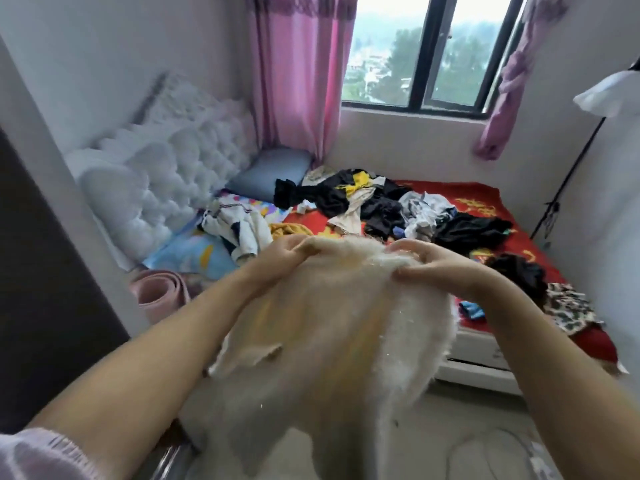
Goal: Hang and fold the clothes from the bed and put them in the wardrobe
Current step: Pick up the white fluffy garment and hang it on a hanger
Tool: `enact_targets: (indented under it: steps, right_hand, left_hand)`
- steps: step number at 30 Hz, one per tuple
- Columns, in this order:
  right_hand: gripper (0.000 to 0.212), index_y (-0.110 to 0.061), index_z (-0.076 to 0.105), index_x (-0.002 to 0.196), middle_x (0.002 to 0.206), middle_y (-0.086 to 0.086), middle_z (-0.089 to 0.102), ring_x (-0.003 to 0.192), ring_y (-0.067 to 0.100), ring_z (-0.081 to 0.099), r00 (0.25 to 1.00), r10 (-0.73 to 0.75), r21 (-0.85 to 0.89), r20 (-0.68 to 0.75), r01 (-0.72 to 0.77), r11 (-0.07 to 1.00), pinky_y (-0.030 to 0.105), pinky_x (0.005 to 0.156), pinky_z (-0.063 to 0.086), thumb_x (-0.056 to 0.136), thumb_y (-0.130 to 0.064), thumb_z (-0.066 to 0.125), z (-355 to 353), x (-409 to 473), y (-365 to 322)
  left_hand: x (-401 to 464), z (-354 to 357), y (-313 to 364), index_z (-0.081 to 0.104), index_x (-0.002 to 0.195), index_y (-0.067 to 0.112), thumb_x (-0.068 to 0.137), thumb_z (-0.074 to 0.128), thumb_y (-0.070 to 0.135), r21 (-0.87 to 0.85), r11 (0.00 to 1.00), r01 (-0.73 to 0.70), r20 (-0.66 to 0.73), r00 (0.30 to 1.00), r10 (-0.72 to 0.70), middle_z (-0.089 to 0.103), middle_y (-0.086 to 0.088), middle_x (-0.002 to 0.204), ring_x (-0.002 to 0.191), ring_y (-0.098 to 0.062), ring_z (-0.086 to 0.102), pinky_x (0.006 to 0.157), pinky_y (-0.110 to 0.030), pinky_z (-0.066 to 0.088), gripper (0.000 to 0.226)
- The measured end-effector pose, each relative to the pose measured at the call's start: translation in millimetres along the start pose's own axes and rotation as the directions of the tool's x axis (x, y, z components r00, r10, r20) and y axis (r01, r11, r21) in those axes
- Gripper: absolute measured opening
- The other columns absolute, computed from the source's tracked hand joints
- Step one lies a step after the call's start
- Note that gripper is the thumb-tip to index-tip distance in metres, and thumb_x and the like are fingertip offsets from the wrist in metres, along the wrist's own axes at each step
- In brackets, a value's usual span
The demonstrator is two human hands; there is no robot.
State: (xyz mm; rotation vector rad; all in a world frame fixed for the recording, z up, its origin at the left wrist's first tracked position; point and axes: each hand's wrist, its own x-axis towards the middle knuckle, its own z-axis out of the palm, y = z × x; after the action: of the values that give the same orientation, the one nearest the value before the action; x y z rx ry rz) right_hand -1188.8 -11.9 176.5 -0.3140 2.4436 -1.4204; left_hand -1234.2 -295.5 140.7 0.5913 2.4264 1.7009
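Your left hand (284,258) and right hand (429,268) both pinch the top edge of a fluffy cream sweater (322,334), fingers curled into it, above the bed (485,206).

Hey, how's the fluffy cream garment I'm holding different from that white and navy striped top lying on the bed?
The fluffy cream garment hangs in the air, pinched at its top edge by the left hand and right hand; the white and navy striped top lies crumpled on the bed, untouched. The cream one is plain and fuzzy, while the top is patterned and looks smoother. Neither is folded yet.
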Motion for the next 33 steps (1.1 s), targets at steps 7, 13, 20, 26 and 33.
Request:
enact_targets:
  steps: [7,13,20,26,33]
  right_hand:
    - [0.026,-0.025,0.062,0.112,0.108,-0.012,0.064,0.092,-0.013,0.053,0.848,-0.282,-0.335,0.448,0.452,0.827,0.009,0.085,0.041,0.088,-0.034,0.067,111,48,-70]
    - [0.037,-0.012,0.064,0.072,0.061,-0.013,0.054,0.058,-0.001,0.048,0.838,-0.438,-0.198,0.326,0.514,0.835,0.020,0.058,0.039,0.095,-0.038,0.054,188,69,-105]
    - [0.034,-0.020,0.053,0.067,0.055,-0.016,0.048,0.053,0.000,0.043,0.778,-0.581,0.138,0.238,0.565,0.813,0.017,0.050,0.035,0.091,-0.043,0.053,261,82,-164]
    - [0.046,-0.023,0.047,0.051,0.044,-0.016,0.037,0.040,-0.001,0.032,0.776,-0.549,0.084,0.310,0.553,0.829,0.013,0.040,0.026,0.093,-0.040,0.058,316,93,-191]
    - [0.069,-0.019,0.052,0.065,0.057,-0.008,0.044,0.052,0.008,0.041,0.877,-0.403,-0.046,0.261,0.428,0.902,0.018,0.049,0.033,0.067,-0.086,0.033,387,106,-236]
  left_hand:
    - [-77,-24,27,0.069,0.079,0.016,0.092,0.061,0.025,0.186,0.977,0.102,-0.087,0.992,-0.087,0.061,0.003,0.071,0.068,-0.001,0.053,0.064,-0.017,0.041,0.018]
    - [-166,-69,11,0.058,0.082,0.013,0.091,0.057,0.044,0.060,0.958,0.280,-0.475,0.852,-0.220,0.053,0.000,0.074,0.066,-0.005,0.045,0.062,-0.023,0.037,0.033]
    - [-287,-97,-47,0.061,0.076,0.006,0.095,0.052,0.016,-0.146,0.595,0.791,-0.485,0.467,-0.739,0.061,-0.007,0.066,0.048,-0.013,0.060,0.044,-0.022,0.048,0.023]
    - [-347,-180,-34,0.059,0.090,0.003,0.096,0.041,-0.005,-0.796,0.592,0.126,-0.557,0.232,-0.798,0.066,-0.016,0.073,0.066,-0.030,0.064,0.063,-0.047,0.056,0.020]
    - [-378,-280,-6,0.064,0.067,0.005,0.094,0.045,0.006,-0.821,0.548,-0.158,-0.570,0.212,-0.793,0.065,-0.009,0.053,0.041,-0.019,0.063,0.040,-0.033,0.052,0.033]
